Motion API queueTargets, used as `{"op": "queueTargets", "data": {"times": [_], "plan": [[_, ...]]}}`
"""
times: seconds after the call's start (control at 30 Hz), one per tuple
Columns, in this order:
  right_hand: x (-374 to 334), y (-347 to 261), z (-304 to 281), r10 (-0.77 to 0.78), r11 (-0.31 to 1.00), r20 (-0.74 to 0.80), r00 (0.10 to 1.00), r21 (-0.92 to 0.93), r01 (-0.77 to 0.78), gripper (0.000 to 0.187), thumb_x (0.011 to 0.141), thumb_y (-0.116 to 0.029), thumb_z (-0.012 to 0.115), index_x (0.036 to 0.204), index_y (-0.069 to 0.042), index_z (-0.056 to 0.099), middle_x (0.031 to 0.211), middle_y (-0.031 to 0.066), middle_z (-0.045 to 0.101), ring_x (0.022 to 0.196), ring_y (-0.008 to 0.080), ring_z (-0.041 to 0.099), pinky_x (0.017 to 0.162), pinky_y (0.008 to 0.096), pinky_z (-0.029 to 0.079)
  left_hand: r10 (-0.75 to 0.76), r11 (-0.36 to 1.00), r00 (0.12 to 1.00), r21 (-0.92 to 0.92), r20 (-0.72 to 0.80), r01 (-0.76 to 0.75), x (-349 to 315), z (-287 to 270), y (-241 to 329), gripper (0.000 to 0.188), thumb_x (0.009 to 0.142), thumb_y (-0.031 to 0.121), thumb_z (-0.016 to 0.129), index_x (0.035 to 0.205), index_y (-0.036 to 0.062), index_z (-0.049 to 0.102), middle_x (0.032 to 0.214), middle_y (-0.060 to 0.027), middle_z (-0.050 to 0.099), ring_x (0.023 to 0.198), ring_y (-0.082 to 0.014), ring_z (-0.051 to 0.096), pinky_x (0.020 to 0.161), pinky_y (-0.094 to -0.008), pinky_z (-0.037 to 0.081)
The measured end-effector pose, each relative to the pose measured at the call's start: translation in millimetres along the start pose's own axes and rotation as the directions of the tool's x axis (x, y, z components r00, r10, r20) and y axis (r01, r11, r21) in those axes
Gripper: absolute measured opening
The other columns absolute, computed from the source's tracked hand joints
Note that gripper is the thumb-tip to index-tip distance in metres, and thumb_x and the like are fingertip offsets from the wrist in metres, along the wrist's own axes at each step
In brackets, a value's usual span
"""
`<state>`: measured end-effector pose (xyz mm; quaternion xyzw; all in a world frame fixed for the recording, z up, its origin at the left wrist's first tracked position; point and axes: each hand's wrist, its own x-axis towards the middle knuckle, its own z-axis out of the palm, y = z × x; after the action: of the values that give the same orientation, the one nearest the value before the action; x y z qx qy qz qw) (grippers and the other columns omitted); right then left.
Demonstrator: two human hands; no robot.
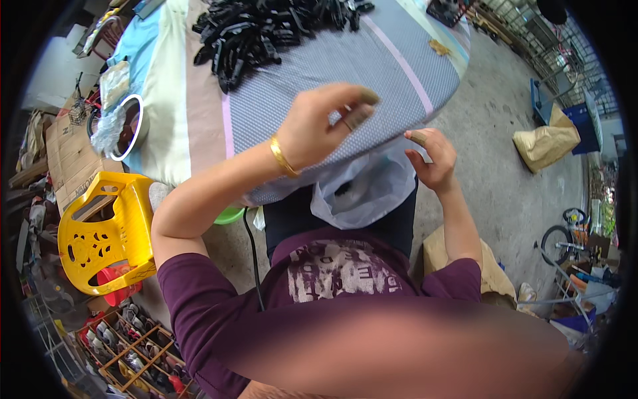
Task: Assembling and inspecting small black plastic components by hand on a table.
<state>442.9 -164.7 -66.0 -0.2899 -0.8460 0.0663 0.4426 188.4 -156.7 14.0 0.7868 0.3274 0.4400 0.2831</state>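
Note:
My left hand [319, 123], with a gold bracelet at its wrist, hovers over the grey patterned cloth [412, 86] on the table. Its fingers and thumb are apart and covered at the tips; nothing shows between them. My right hand [435, 159] is raised beside the table's near edge, thumb and fingers apart, holding nothing visible. Below and between the hands, a translucent white plastic bag [365, 196] hangs open over my lap with a few dark bits inside. Beyond my left hand lies a heap of small black plastic pieces [252, 40], too tangled to identify.
At left are a yellow plastic chair [109, 233], a white-rimmed basin [136, 130] and cardboard [76, 153]. A shoe rack [136, 352] stands lower left. Brown paper sacks [548, 139] and a bicycle [561, 243] are at right. A black cable [252, 256] runs beside my lap.

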Motion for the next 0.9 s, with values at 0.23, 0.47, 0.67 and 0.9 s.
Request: {"op": "queueTargets", "data": {"times": [0.23, 0.47, 0.67, 0.9], "plan": [[107.0, 15.9, 20.3, 0.021, 0.999, 0.033, 0.999, -0.049, -0.02, 0.014, 0.074, -0.005, 0.065, 0.088, 0.0, 0.063, 0.081, 0.0122, 0.064, 0.072, 0.0258, 0.062, 0.063, 0.0322, 0.048, 0.052, 0.691, 0.925, 0.682, -0.375, 0.238, 17.0, -98.1, -78.5, 0.017, 0.078, 0.023, 0.063, 0.085, 0.0077, 0.067, 0.083, -0.0111, 0.064, 0.083, -0.0266, 0.056, 0.078, -0.0358, 0.042], [208.1, 115.2, 95.2, 0.398, 0.81, 0.05, 0.916, -0.488, -0.325, 0.041, 0.079, -0.043, 0.06, 0.093, -0.004, 0.065, 0.088, 0.0153, 0.064, 0.085, 0.0306, 0.062, 0.071, 0.04, 0.049, -0.173, 0.379, 0.928, 0.848, -0.329, 0.371, 28.5, -76.3, -103.4, 0.05, 0.07, 0.049, 0.067, 0.088, 0.0037, 0.058, 0.093, -0.0112, 0.055, 0.09, -0.0281, 0.054, 0.07, -0.0381, 0.047], [235.0, 115.4, 114.4, 0.519, 0.764, 0.28, 0.808, -0.576, -0.291, 0.048, 0.074, -0.05, 0.061, 0.095, -0.007, 0.066, 0.101, 0.0169, 0.063, 0.092, 0.0313, 0.061, 0.077, 0.0413, 0.048, -0.076, 0.47, 0.941, 0.82, -0.33, 0.326, 24.3, -69.2, -116.6, 0.032, 0.069, 0.023, 0.068, 0.095, 0.008, 0.057, 0.094, -0.0059, 0.054, 0.092, -0.0233, 0.051, 0.074, -0.0353, 0.042], [225.7, 74.8, 117.6, 0.358, 0.934, 0.231, 0.905, -0.088, -0.347, 0.033, 0.072, -0.034, 0.067, 0.079, -0.001, 0.065, 0.066, 0.0155, 0.061, 0.065, 0.0298, 0.061, 0.059, 0.0362, 0.047, 0.121, 0.688, 0.956, 0.717, -0.266, 0.112, 28.9, -64.6, -97.5, 0.044, 0.067, 0.013, 0.069, 0.108, 0.0071, 0.054, 0.1, -0.0084, 0.052, 0.092, -0.0258, 0.049, 0.081, -0.0357, 0.043]]}}
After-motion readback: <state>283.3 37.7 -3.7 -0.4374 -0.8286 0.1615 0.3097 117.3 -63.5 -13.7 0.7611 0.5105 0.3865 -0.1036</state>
